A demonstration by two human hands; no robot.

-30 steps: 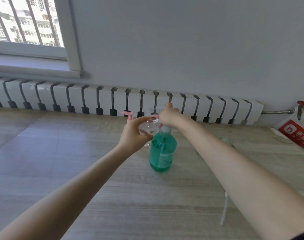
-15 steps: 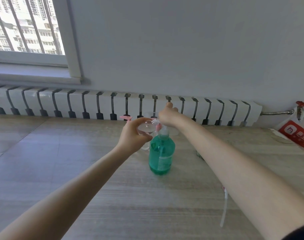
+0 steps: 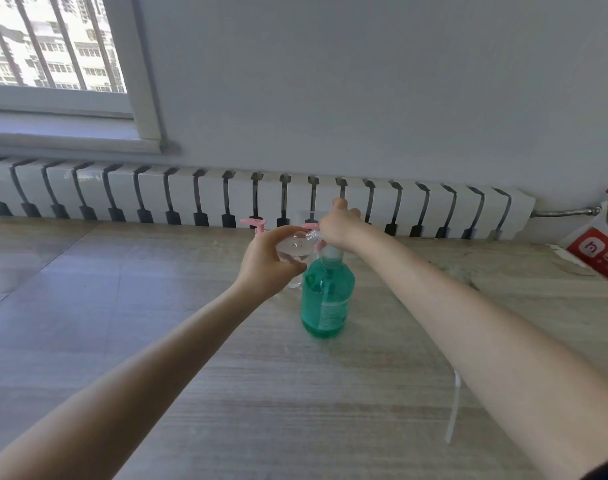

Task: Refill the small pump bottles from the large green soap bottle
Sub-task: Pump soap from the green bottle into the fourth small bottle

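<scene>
Soft daylight came from the window [image 3: 53, 46] at upper left, leaving the wall [image 3: 364, 81] evenly lit. The radiator [image 3: 261, 199] bowed with wide-angle distortion; edges looked soft.

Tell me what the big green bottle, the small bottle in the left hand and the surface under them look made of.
Large green bottle: likely clear plastic, glossy; the green liquid shows through and highlights sit on its shoulder. Small bottle in the left hand: transparent, shiny, plastic or glass, cannot tell. Surface: pale wood-grain, matte; real wood or laminate is unclear.
</scene>
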